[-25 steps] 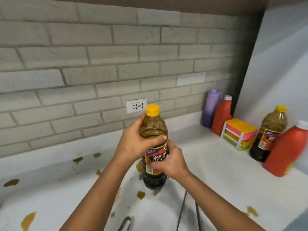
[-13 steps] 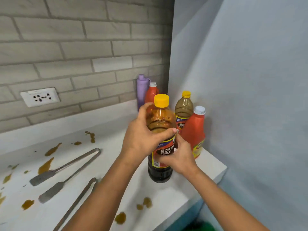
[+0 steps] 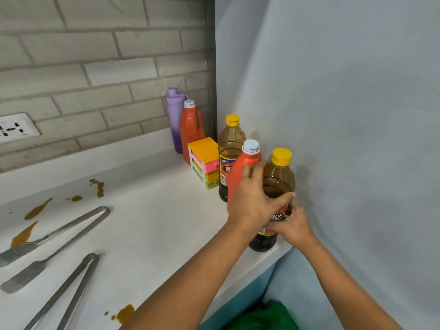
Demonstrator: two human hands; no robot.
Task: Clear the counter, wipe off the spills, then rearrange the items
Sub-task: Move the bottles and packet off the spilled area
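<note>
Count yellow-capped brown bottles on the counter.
2: one yellow-capped brown bottle against the right wall; another at the counter's front corner, gripped by both hands. None seems hidden.

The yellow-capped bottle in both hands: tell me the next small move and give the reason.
Probably let go: open both hands and draw them back. The yellow-capped bottle appears to stand upright on the counter near its front corner, beside the orange bottle along the wall, with the left hand and right hand wrapped round it. Tongs and brown spills remain.
</note>
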